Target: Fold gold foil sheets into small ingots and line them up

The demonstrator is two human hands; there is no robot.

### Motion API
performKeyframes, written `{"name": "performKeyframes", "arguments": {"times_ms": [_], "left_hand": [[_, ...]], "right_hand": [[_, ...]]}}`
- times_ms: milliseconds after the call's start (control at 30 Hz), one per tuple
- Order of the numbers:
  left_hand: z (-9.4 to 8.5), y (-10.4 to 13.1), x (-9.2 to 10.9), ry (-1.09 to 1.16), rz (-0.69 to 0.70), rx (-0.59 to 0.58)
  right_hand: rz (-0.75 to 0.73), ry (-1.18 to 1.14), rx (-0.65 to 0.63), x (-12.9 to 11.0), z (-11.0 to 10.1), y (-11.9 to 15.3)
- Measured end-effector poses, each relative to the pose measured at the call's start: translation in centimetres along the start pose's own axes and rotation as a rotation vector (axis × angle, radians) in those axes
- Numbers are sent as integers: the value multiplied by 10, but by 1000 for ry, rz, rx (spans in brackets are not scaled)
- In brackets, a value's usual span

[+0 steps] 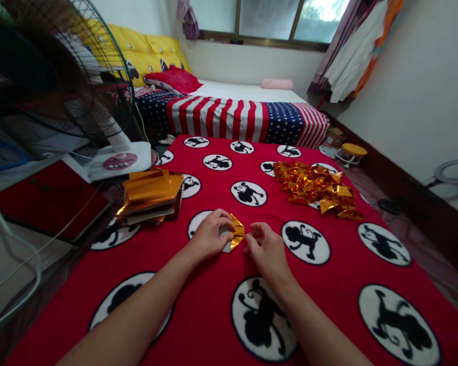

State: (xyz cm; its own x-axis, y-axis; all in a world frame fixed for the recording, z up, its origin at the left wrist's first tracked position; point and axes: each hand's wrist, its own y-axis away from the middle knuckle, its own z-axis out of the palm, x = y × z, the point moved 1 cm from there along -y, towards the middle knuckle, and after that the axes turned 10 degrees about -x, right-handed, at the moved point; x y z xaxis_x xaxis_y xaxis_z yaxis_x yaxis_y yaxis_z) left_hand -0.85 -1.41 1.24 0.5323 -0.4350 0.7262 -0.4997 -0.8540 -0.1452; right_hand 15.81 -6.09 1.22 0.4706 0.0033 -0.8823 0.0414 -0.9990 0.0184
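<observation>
From where I stand, a folded gold sheet (pixel 237 232) lies near the middle of the table (pixel 213 192), well in from its edges, on plush-looking red cloth printed with black monkeys in white discs. The sheet is shiny, foil-like, crossed by dark crease lines, with a pale grey patch showing beneath; its angled sides narrow to a blunt end aimed at the table's right edge. Fingers hide the rest, so I cannot tell its long axis. The left hand (pixel 212 232) grips its left part, fingers curled and thumb low. The right hand's (pixel 266 246) grip is half curled just beside the blunt end; whether it pinches anything, I cannot tell. Flat gold sheets (pixel 152 187) stack unevenly by the left edge; crumpled-looking, pointed gold pieces (pixel 309 183) heap toward the right edge.
</observation>
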Motion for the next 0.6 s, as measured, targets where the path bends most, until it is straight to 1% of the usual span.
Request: {"name": "performKeyframes", "arguments": {"times_ms": [67, 167, 267, 367, 500, 600], "left_hand": [[0, 0, 0, 10, -4, 10], [1, 1, -1, 30, -3, 28], [2, 1, -3, 41, 11, 45], [3, 2, -4, 42, 30, 52], [3, 3, -6, 49, 41, 60], [3, 3, -6, 72, 46, 56]], "right_hand": [[125, -189, -50, -1, 1, -3], [284, -402, -109, -7, 4, -2], [350, -530, -116, -12, 7, 1], [356, -542, -126, -12, 8, -1], [390, -485, -206, -9, 11, -10], [394, -388, -287, -7, 13, -13]]}}
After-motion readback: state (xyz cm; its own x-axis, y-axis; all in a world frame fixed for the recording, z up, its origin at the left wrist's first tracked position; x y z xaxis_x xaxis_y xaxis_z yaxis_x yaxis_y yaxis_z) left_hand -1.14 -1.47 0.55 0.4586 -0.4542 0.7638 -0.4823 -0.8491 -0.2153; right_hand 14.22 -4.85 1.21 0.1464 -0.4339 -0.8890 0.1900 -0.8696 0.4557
